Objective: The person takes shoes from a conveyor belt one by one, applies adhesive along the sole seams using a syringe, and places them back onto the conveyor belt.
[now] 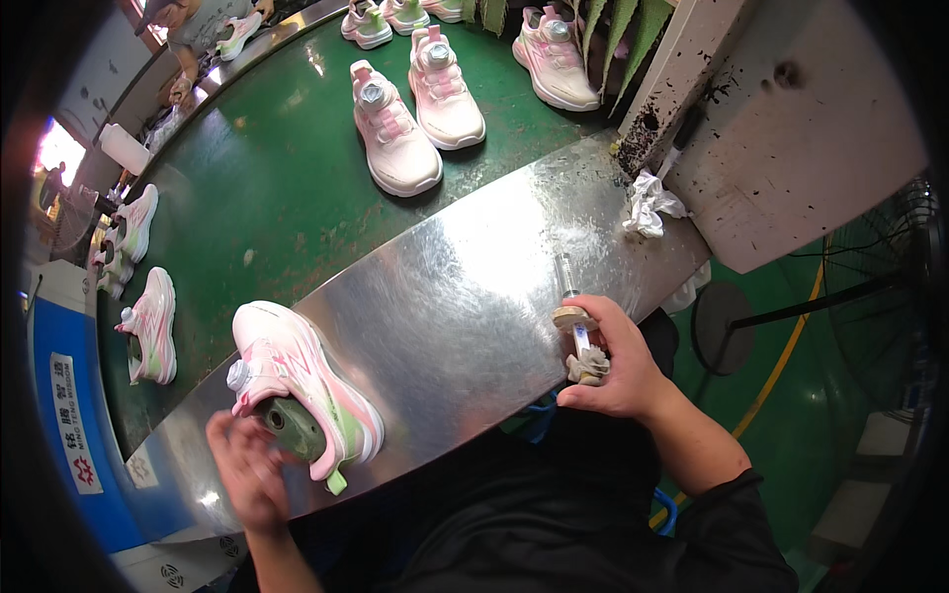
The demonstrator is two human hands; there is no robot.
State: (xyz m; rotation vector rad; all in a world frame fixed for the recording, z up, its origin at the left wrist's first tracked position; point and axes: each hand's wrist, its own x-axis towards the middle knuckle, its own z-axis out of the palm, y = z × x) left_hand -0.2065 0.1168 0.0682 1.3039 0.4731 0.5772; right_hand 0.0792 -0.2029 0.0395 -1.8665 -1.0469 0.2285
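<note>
On the metal bench edge stands a pink and white sneaker point(297, 371) with light green trim and a round white dial. A dark green shoe last point(292, 427) fills its opening. Beside that opening is my left hand point(247, 469), its fingers apart, slightly bent and a little blurred; whether they touch the shoe is hard to tell. My right hand point(623, 361) grips a syringe point(579, 339) between fingers and thumb, over the bench's near edge. The syringe's clear barrel points away from me; tan wrapping covers its flange and crumpled material its plunger end.
Several matching sneakers stand on the green table point(257, 208), including a pair point(395, 138) ahead and one point(153, 326) at left. Crumpled white paper point(649, 205) lies by a stained panel point(791, 148). A black fan point(880, 267) stands right. Another person point(198, 40) handles a shoe far left.
</note>
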